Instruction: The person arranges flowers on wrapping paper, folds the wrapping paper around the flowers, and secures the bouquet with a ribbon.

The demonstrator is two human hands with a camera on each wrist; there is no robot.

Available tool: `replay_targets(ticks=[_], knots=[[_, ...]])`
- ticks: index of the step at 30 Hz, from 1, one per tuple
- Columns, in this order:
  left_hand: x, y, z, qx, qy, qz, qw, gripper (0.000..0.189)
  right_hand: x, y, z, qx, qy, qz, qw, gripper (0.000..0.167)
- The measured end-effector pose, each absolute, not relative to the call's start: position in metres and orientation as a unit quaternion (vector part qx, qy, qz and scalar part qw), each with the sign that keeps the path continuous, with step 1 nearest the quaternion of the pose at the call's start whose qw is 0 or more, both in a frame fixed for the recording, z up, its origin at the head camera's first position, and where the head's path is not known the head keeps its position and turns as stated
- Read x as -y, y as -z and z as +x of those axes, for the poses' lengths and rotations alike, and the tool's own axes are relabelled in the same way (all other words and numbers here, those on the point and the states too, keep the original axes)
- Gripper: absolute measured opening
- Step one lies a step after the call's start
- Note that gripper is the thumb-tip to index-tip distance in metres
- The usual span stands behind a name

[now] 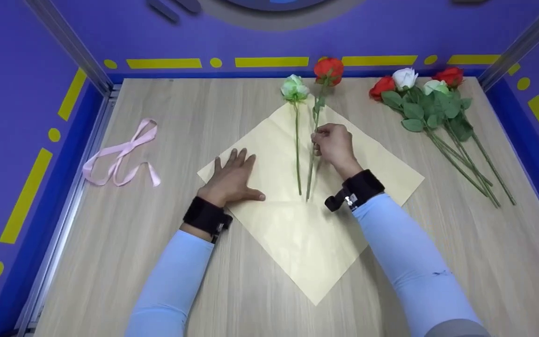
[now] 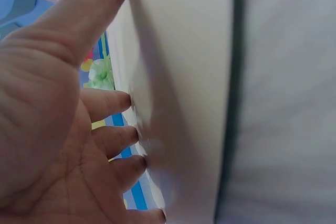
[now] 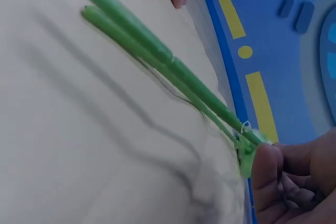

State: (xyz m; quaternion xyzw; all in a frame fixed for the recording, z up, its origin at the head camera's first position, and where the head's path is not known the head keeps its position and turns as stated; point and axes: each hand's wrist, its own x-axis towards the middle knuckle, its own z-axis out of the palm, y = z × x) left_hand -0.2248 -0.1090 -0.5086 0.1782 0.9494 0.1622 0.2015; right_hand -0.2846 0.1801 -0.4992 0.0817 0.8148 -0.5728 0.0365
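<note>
Cream-yellow paper lies before you as one square sheet (image 1: 316, 252), turned so that one corner points toward you and another points away. Your left hand (image 1: 232, 180) rests on the left part of this sheet, with its fingers straight and spread apart; in the left wrist view the fingertips touch the surface. Your right hand (image 1: 335, 142) is above the right side of the sheet, thumb and finger pressed together, pinching the stem of a red rose (image 1: 329, 70). The bloom of this rose is past the far corner of the sheet, and its stem runs over the middle; whether the stem touches the paper, you cannot tell.

Just left of it, a pale green rose (image 1: 294, 88) has its stem along the middle of the sheet also, with its bloom near the far corner. The lower ends of both stems are close together.

To the left of the sheet, well apart, a pink ribbon (image 1: 128, 147) lies in loose loops on the wooden table (image 1: 251, 290). To the right of the sheet you have a group of flowers (image 1: 431, 103): two red, one white and one pale green, their stems pointing toward you.
</note>
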Motion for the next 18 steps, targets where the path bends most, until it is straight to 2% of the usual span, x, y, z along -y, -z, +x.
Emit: replay_targets(ticks=[12,18], knots=[[0.109,0.508,-0.224,-0.949,-0.163,0.177,0.203,0.117,-0.163,0.517,-0.285,-0.86,0.502,0.074,0.051,0.022],[0.11,0.508,-0.224,-0.949,-0.163,0.177,0.202,0.118,-0.164,0.519,-0.278,-0.902,0.427,0.059,0.038,0.028]])
